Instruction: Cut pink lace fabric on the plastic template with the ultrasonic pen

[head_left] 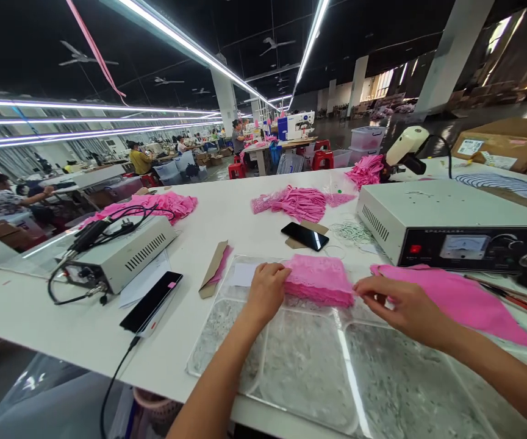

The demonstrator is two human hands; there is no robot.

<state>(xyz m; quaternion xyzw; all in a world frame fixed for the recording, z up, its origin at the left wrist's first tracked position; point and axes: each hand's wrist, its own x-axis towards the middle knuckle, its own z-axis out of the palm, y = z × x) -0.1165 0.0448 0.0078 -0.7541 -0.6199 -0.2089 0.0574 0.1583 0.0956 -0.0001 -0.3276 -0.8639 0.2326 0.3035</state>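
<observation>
A folded stack of pink lace pieces [319, 278] lies on a clear plastic mat [300, 372] in front of me. My left hand [267, 291] rests curled against the stack's left edge, fingers bent onto it. My right hand [401, 303] pinches the stack's right corner, fingers closed. A flat piece of plain pink fabric [460, 302] lies just right of that hand, under my right wrist.
A white control box with a meter [451, 228] stands at the right, another white unit with black cables [121, 253] at the left. A black phone [304, 235], a second phone [152, 301], pink lace piles [297, 202], people at far tables.
</observation>
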